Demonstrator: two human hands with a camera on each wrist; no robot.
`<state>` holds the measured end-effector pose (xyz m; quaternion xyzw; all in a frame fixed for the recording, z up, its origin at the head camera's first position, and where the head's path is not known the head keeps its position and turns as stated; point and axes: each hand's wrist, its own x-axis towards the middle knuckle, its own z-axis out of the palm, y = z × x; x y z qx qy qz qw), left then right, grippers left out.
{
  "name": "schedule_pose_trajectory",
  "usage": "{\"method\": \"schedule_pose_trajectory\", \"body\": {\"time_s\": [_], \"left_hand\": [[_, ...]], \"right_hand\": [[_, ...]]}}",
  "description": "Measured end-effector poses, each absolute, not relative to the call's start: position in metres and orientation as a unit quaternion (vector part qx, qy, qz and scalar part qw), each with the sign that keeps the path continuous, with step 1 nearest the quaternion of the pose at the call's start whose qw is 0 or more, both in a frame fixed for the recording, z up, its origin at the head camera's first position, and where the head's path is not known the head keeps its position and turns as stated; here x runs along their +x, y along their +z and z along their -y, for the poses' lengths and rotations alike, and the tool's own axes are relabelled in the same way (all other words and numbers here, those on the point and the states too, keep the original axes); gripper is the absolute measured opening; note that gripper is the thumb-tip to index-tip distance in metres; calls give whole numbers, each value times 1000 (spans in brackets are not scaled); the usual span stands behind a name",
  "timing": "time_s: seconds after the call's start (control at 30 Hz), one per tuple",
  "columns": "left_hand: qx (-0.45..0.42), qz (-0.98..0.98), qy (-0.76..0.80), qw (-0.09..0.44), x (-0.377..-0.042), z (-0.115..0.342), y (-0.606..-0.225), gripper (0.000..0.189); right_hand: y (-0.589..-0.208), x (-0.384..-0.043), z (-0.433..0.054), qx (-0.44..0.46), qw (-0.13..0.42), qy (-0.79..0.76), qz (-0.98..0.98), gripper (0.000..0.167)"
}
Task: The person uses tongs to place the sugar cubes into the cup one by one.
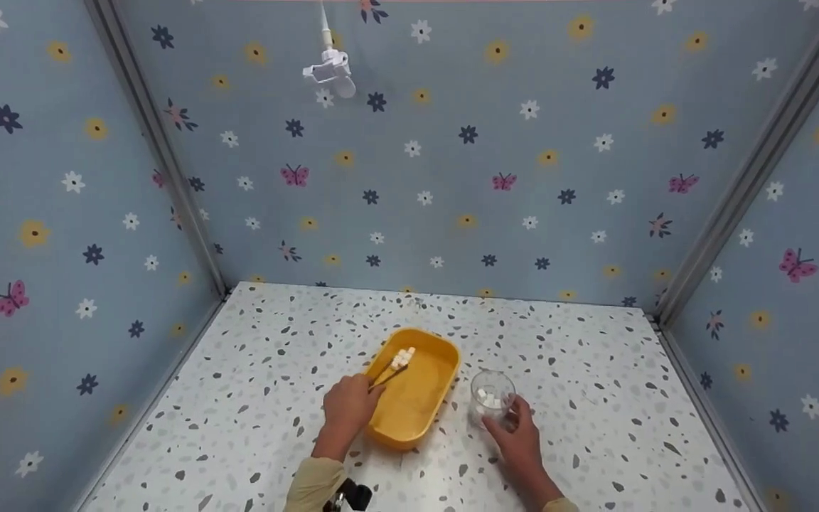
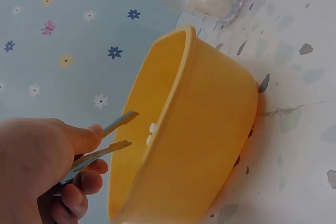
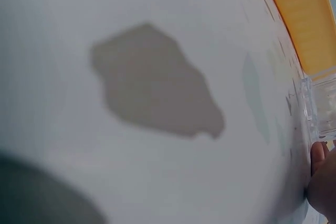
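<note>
My left hand grips a pair of metal tongs with serrated tips, held over the left rim of a yellow plastic tub. The tong tips stand apart with nothing between them in the left wrist view. A small cluster of white cubes lies in the tub, just beyond the tips. To the tub's right, my right hand holds a clear cup by its side, thumb and fingers around it. More white cubes sit inside the cup. Only part of this hand shows in the right wrist view.
The speckled white tabletop is bounded by a flowered back wall and side walls. A white clip-like fixture hangs high before the back wall. A small black object shows beside the left sleeve.
</note>
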<state>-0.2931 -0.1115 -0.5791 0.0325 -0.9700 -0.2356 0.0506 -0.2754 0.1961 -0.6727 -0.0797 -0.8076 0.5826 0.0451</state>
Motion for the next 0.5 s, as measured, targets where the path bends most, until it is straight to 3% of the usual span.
{"method": "schedule_pose_trajectory", "body": {"time_s": [0.5], "left_hand": [[76, 986, -150, 14, -322, 100, -590, 31]], "right_hand": [[-673, -279, -198, -81, 39, 569, 817, 82]]}}
